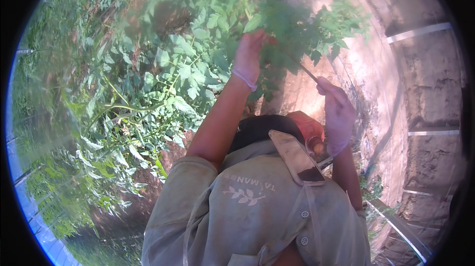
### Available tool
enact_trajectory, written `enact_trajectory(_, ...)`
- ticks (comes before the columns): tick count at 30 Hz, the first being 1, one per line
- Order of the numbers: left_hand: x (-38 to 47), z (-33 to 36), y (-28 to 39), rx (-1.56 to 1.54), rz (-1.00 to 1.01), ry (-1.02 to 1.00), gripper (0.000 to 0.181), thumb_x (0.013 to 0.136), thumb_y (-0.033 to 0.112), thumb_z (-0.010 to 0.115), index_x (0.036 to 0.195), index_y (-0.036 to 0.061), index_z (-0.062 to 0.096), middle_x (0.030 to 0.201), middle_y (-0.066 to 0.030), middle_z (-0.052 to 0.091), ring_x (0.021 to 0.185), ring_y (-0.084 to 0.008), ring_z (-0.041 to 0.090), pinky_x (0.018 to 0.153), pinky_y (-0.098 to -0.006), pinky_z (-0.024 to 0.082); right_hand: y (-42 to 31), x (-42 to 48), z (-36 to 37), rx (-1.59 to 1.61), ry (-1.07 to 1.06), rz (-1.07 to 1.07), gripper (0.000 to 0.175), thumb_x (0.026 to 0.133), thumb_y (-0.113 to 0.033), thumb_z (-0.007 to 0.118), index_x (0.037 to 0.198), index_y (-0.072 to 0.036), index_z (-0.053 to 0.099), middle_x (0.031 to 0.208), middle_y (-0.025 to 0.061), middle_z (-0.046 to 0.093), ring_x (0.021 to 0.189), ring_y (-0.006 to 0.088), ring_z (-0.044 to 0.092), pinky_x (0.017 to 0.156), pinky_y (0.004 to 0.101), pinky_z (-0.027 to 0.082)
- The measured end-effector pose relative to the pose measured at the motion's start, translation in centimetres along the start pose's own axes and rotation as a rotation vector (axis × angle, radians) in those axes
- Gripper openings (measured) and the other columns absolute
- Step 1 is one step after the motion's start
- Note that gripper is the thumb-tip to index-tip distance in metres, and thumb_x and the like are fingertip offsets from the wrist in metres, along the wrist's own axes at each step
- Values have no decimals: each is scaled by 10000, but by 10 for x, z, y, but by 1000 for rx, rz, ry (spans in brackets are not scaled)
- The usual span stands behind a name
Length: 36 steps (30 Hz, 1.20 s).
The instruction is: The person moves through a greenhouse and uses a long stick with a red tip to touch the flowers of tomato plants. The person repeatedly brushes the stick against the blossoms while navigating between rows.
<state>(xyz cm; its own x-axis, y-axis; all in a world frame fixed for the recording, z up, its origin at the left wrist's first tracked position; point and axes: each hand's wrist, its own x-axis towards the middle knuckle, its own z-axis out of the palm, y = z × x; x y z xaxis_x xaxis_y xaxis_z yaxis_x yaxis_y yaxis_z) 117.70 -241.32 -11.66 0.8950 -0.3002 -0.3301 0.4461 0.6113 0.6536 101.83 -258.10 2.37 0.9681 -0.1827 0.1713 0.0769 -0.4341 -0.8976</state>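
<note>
My right hand (338, 117), in a thin whitish glove, pinches the near end of a thin dark stick (307, 71). The stick slants up and left, and its far end is lost in blurred leaves. In a similar glove, my left hand (249, 55) reaches into the foliage of a tomato plant (285, 25). Its fingertips are blurred among the leaves, so I cannot tell whether they grip anything. More tomato foliage (185, 65) with bent green stems spreads to the left of that hand.
A phone (297, 158) hangs on a strap against my shirt (256, 206). Beyond it, at my waist, is a red object (308, 125), partly hidden. Pale, sunlit ground (371, 65) curves along the right, beside an earthen wall (426, 95) with light metal strips. Dense plants fill the left.
</note>
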Motion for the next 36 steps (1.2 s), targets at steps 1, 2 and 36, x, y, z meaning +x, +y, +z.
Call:
enact_trajectory(1, 0, 0, 0, 1, 0, 4, 603, 949, 516, 313, 1347, 81, 438, 1400, -89, 444, 1355, -261, 276, 1115, -471, 32, 0, -1, -1, -21, -4, 86, 296, 908, 20, 460, 1183, 35, 567, 1094, 158, 609, 986, 213, 588, 863, 307, 472)
enact_trajectory(2, -1, 0, 0, 1, 9, 6, 596, 950, 512, 314, 1343, 82, 443, 1395, -88, 449, 1354, -256, 280, 1114, -469, 35, 0, -1, -1, -26, 2, 70, 292, 910, 12, 462, 1181, 30, 571, 1098, 161, 608, 986, 215, 588, 866, 307, 470)
enact_trajectory(36, 29, 235, -145, 521, 499, 466, 249, 944, 253, 551, 1025, 34, 639, 1010, -50, 643, 966, -148, 577, 919, -307, 422, 197, 84, -392, 136, 645, 380, 368, 980, -287, 434, 1048, 31, 605, 887, 64, 573, 819, 127, 490, 761, 272, 387)
